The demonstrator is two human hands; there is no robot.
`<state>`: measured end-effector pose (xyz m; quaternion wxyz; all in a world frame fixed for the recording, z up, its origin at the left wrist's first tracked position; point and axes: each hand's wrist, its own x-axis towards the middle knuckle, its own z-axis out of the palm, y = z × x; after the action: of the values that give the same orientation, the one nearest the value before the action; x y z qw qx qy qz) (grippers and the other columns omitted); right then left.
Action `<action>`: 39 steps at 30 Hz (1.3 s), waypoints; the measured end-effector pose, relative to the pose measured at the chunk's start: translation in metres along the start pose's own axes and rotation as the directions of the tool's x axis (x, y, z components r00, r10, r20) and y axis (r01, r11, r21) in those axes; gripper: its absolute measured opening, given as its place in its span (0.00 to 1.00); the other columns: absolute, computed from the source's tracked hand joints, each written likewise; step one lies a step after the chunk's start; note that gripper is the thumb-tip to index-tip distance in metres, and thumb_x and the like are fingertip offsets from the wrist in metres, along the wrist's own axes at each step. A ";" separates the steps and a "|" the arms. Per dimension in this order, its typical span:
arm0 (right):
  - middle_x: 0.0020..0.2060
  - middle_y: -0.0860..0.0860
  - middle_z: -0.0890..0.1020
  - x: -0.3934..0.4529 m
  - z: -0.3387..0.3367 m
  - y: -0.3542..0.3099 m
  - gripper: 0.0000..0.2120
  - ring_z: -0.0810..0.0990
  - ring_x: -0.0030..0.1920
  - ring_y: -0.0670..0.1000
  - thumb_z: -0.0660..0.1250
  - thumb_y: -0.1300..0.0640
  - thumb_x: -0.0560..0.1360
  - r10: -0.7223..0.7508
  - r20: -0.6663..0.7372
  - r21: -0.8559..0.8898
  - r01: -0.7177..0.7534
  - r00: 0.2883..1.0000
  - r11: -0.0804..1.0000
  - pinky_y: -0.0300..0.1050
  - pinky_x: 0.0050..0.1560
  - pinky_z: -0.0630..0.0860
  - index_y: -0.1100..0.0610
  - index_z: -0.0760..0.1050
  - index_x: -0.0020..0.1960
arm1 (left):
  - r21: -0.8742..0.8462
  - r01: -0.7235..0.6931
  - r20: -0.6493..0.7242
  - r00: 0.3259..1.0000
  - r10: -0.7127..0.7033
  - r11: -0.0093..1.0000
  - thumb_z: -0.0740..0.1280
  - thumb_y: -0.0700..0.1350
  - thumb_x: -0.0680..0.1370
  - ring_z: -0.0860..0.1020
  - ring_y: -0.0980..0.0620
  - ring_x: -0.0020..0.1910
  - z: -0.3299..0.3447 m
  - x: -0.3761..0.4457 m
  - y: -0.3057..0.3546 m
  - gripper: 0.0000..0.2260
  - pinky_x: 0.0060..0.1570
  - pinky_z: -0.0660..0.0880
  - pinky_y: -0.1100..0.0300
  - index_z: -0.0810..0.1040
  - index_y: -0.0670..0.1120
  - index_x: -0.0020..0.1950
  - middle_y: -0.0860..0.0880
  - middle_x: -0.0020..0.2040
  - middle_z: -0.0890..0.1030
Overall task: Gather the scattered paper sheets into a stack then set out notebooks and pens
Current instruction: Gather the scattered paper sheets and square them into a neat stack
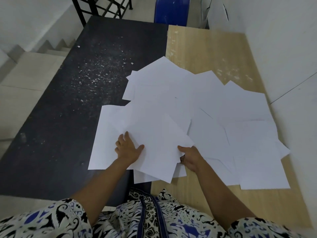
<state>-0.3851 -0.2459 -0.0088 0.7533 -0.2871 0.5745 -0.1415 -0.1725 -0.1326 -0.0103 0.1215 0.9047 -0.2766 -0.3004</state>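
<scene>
Several white paper sheets [202, 109] lie fanned and overlapping across the seam between a black table [72, 103] and a light wooden table [214, 48]. My left hand [127, 148] rests flat, fingers spread, on the nearer sheets at the left. My right hand [189, 156] pinches the right corner of the top sheet [157, 145], thumb on top and fingers underneath. That sheet lies tilted over the others. No notebooks or pens are in view.
The black table is scuffed with white flecks at its middle. A blue chair [171, 11] stands behind the tables and a black metal rack [101, 7] at the back left. White wall runs along the right; stairs [34, 54] drop away at the left.
</scene>
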 end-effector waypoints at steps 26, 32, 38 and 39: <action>0.58 0.58 0.80 -0.009 -0.076 0.014 0.15 0.79 0.56 0.58 0.62 0.61 0.80 -0.128 -0.063 -0.066 0.124 0.990 0.990 0.60 0.61 0.75 0.62 0.73 0.66 | -0.545 0.130 0.304 0.951 0.051 0.828 0.69 0.39 0.77 0.79 0.45 0.50 0.018 -0.027 0.036 0.16 0.49 0.75 0.55 0.76 0.40 0.64 0.43 0.58 0.80; 0.53 0.58 0.83 -0.019 -0.092 -0.004 0.18 0.81 0.54 0.59 0.71 0.57 0.74 -0.037 -0.004 -0.142 0.037 0.999 0.989 0.56 0.56 0.78 0.61 0.77 0.61 | -0.563 0.071 0.260 0.961 0.094 0.823 0.67 0.31 0.75 0.76 0.45 0.53 0.025 -0.033 0.047 0.22 0.50 0.74 0.54 0.71 0.42 0.69 0.43 0.60 0.77; 0.52 0.53 0.80 -0.023 -0.107 -0.025 0.25 0.79 0.52 0.56 0.57 0.32 0.75 0.052 -0.032 0.046 -0.050 0.998 0.998 0.52 0.47 0.76 0.51 0.75 0.57 | -0.496 -0.007 0.282 0.944 0.169 0.868 0.63 0.26 0.72 0.75 0.46 0.53 0.025 -0.036 0.059 0.26 0.43 0.74 0.58 0.72 0.43 0.68 0.44 0.60 0.77; 0.52 0.54 0.80 -0.022 -0.109 -0.024 0.22 0.79 0.50 0.56 0.57 0.36 0.78 0.044 -0.055 0.060 -0.041 0.998 0.997 0.52 0.47 0.76 0.52 0.76 0.56 | -0.487 -0.009 0.288 0.942 0.170 0.874 0.63 0.26 0.72 0.76 0.47 0.50 0.025 -0.035 0.061 0.25 0.40 0.74 0.60 0.72 0.43 0.67 0.44 0.58 0.77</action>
<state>-0.4923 -0.2823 0.0038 0.7478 -0.2486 0.5970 -0.1502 -0.2374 -0.1632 0.0100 0.3084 0.7712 -0.2521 -0.4967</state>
